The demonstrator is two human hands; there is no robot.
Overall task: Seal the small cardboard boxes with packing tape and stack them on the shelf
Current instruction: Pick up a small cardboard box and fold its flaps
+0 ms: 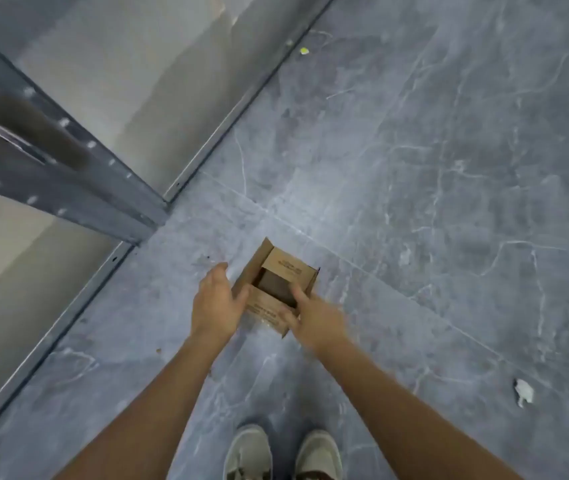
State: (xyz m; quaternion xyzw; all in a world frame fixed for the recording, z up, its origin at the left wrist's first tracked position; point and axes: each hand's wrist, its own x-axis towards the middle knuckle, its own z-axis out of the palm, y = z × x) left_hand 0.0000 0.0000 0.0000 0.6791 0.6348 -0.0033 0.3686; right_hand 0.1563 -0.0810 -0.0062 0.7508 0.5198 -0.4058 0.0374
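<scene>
Both hands, left (215,301) and right (314,315), hold the open cardboard box (276,285) between them.

Small brown cardboard box (278,289), top flaps partly open, printed text on 2 flaps, unsealed.

Storeroom or warehouse space: grey marble-pattern floor tiles (414,168) fill the frame's right, and a bolted grey metal shelving frame (51,161) with pale shelf boards (110,64) occupies the upper left.
</scene>
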